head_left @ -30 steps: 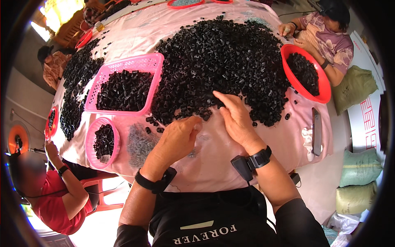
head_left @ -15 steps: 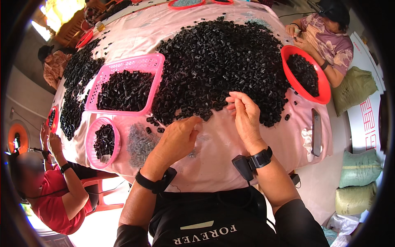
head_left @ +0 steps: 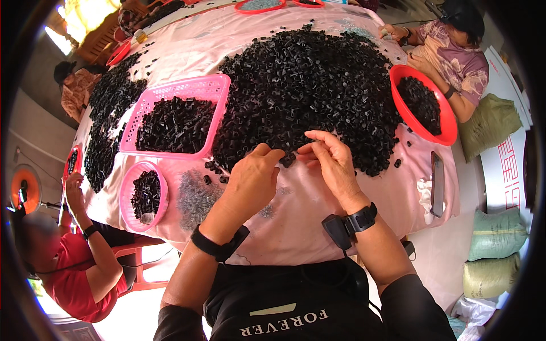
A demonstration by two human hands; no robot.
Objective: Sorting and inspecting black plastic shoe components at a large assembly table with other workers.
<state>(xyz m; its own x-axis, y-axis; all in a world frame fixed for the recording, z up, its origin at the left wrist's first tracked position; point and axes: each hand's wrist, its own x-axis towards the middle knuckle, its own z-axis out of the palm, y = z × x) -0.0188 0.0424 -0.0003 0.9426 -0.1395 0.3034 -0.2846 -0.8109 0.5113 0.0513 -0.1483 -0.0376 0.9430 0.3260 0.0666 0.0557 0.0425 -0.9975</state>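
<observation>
A large pile of small black plastic pieces [head_left: 307, 85] covers the middle of the table, and both my hands meet at its near edge. My left hand [head_left: 250, 179] is closed, thumb and forefinger pinched together and pointing right; whatever they hold is too small to make out. Facing it, a short gap away, my right hand [head_left: 334, 167] has its fingertips drawn together in a pinch, its contents hidden too. Between the fingertips lie black pieces at the pile's edge. Beside my left wrist is a heap of small, clear-grey pieces [head_left: 196, 199].
Left of the pile stand a pink rectangular basket [head_left: 165, 152] and a round pink basket [head_left: 164, 196], both holding black pieces. A red basin [head_left: 449, 122] sits at the right, near a dark flat bar [head_left: 437, 184]. Co-workers sit around the pink-covered table; sacks [head_left: 497, 233] stand at the right.
My left hand has moved up and right, and my right hand slightly left, bringing the fingertips closer together. The co-worker at upper right has stretched one hand out over the table.
</observation>
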